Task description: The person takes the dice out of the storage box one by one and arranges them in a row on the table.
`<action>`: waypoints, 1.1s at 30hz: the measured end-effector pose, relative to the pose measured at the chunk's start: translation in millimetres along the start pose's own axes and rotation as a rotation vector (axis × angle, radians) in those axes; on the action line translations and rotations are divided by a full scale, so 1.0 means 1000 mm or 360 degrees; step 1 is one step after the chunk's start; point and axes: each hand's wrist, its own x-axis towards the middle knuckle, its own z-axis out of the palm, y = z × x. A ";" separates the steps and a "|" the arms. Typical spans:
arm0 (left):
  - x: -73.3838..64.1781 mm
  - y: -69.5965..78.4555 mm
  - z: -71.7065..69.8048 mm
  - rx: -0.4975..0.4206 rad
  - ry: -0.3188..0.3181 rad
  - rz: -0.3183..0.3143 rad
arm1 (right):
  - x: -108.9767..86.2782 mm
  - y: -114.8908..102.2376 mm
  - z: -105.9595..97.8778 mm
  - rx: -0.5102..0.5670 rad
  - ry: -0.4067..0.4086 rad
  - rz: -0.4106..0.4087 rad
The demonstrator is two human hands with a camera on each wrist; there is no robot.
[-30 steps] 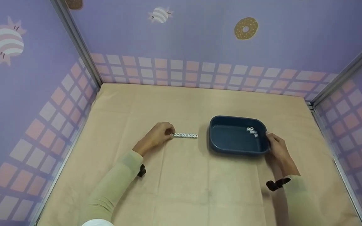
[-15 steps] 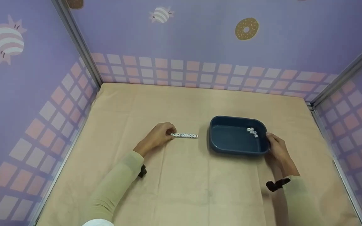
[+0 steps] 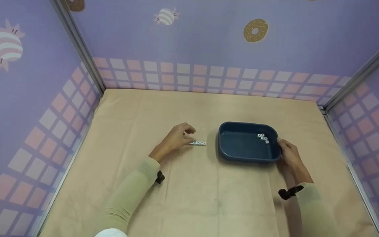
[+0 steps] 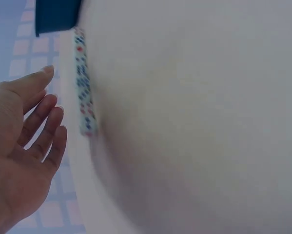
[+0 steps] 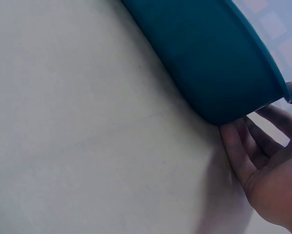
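My left hand (image 3: 178,136) is just beside a straight row of white dice (image 4: 83,83) with blue and red pips. In the left wrist view its fingers are loosely bent and apart from the dice, with nothing between them. In the head view the hand hides the near-left end of the row. My right hand (image 3: 290,154) holds the right end of a dark blue rectangular basin (image 3: 242,160), thumb at the rim and fingertips (image 5: 231,134) against the lower wall. Several loose dice (image 3: 263,138) lie inside the basin near its right end.
A beige cloth (image 3: 189,197) covers the table. Purple panels (image 3: 202,39) with pink and white squares stand at the back and sides, joined by metal posts (image 3: 77,42). Dark wrist straps (image 3: 290,192) sit at both cuffs.
My left hand has let go of the left end of the dice row and moved right and slightly up, its fingers spreading. The right hand and basin stay in place.
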 end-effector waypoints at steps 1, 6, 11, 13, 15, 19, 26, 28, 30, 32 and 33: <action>0.005 0.006 0.003 -0.0003 0.0020 0.0023 | 0.002 0.001 0.000 -0.0008 -0.0003 0.0002; 0.031 0.035 0.025 0.0020 0.0135 0.0081 | 0.007 0.006 -0.001 -0.0008 -0.0025 0.0023; 0.058 0.064 0.051 -0.0026 0.0200 0.0113 | 0.004 0.003 -0.001 0.0028 -0.0059 0.0013; 0.067 0.075 0.063 -0.0073 0.0181 0.0148 | 0.004 0.003 -0.001 0.0012 -0.0056 -0.0011; 0.076 0.086 0.076 -0.0105 0.0150 0.0198 | 0.004 0.005 -0.001 -0.0009 -0.0040 -0.0038; 0.088 0.105 0.102 -0.0138 0.0100 0.0260 | 0.006 0.012 -0.001 -0.0018 -0.0014 -0.0060; 0.107 0.123 0.140 -0.0166 0.0087 0.0216 | 0.009 0.017 0.000 -0.0040 0.0015 -0.0079; 0.112 0.126 0.149 -0.0182 0.0087 0.0167 | 0.009 0.016 0.000 -0.0043 0.0019 -0.0071; 0.117 0.128 0.158 -0.0198 0.0071 0.0115 | 0.009 0.015 0.000 -0.0041 0.0014 -0.0060; 0.122 0.130 0.167 -0.0207 0.0050 0.0060 | 0.009 0.014 -0.001 -0.0036 0.0010 -0.0050; 0.124 0.131 0.171 -0.0206 0.0036 0.0036 | 0.008 0.013 -0.001 -0.0026 0.0007 -0.0046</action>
